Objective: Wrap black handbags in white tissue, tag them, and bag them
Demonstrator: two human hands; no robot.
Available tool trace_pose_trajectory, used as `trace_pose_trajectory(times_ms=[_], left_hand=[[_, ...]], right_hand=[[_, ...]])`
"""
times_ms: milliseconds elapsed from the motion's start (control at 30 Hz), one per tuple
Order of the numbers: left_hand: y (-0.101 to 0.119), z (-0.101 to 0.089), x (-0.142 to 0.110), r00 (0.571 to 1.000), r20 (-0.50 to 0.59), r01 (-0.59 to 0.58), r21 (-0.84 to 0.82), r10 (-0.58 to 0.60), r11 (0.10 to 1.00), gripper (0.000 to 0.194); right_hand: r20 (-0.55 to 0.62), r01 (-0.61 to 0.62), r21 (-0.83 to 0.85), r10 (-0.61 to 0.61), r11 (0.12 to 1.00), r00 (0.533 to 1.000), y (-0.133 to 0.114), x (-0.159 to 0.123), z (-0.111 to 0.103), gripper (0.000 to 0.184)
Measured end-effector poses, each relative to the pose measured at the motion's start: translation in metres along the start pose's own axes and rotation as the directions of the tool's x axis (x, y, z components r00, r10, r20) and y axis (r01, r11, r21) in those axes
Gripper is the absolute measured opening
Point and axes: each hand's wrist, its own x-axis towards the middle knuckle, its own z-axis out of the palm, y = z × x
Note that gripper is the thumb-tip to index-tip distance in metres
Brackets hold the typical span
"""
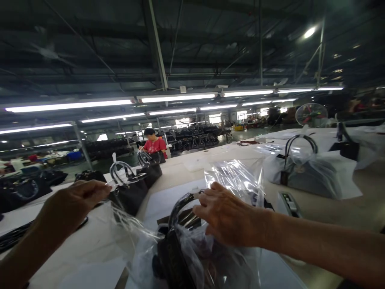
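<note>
A dark handbag [177, 245] with looped handles lies in front of me, partly inside a clear plastic bag [237, 180]. My left hand [75, 204] is closed in a pinch on the plastic bag's left edge and pulls it out to the side. My right hand [225, 218] rests on top of the handbag, fingers curled over the plastic near the handle. The bag's lower part is hidden by crumpled film.
Two dark handbags [135, 184] stand on the long pale table [192, 164] behind my hands. A handbag wrapped in plastic [303, 170] lies at the right. A person in a red top [155, 144] works at the table's far end. A fan [311, 115] stands back right.
</note>
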Motion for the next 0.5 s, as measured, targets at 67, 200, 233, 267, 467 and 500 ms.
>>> trace_pose_trajectory(times_ms=[67,200,233,267,467,500], left_hand=[[-0.004,-0.003,-0.002,0.999,0.024,-0.033,0.011,0.033,0.999,0.043],[0.006,-0.003,-0.009,0.986,0.116,0.127,-0.042,-0.122,0.991,0.053],[0.009,-0.002,-0.01,0.98,0.159,0.131,-0.074,-0.118,0.989,0.055],[0.013,-0.001,-0.011,0.975,0.207,0.107,-0.104,-0.084,0.989,0.057],[0.048,0.004,-0.009,0.862,0.496,-0.172,0.085,0.108,0.981,0.039],[0.053,0.006,-0.01,0.837,0.519,-0.262,0.107,0.171,0.959,0.031]], right_hand=[[-0.077,0.058,-0.021,-0.06,0.998,0.995,0.002,-0.004,0.003,0.027],[-0.162,0.114,-0.179,-0.144,0.977,0.976,-0.002,-0.009,0.013,0.046],[-0.176,0.098,-0.221,-0.139,0.97,0.975,-0.003,-0.009,0.016,0.04],[-0.177,0.088,-0.244,-0.133,0.966,0.975,-0.003,-0.008,0.019,0.033],[-0.341,0.142,-0.187,-0.2,0.972,0.919,0.003,-0.004,0.015,0.02],[-0.415,0.136,-0.18,-0.2,0.974,0.888,0.004,-0.003,0.011,0.022]])
